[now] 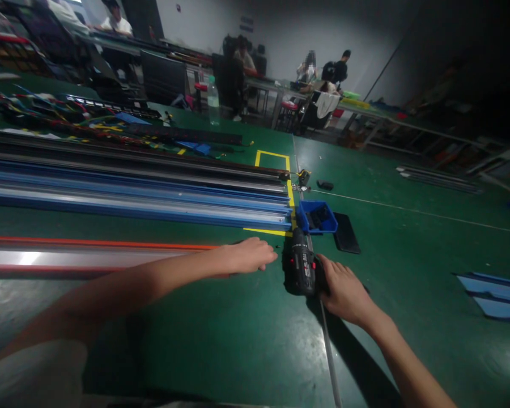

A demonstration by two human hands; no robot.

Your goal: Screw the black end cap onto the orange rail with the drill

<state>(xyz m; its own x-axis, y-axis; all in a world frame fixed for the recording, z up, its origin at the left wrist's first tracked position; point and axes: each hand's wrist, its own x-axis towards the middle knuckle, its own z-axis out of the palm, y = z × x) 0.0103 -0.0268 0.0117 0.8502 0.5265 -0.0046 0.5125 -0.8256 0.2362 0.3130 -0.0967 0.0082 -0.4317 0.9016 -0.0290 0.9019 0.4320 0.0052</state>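
Note:
My right hand is wrapped round the handle of a black cordless drill, which lies on its side at the table with its chuck pointing away from me. My left hand is closed, with its fingers curled under, at the right end of a long silver rail with red-orange edges. What those fingers hold, if anything, is hidden. Just beyond the drill's chuck stands a small blue bin with dark pieces inside. A tiny dark piece lies between my left hand and the drill.
Long blue and black rails lie across the left, ending at yellow tape. A black flat slab rests beside the bin. Behind are wire bundles and a bottle. Blue profiles lie far right. People sit farther back.

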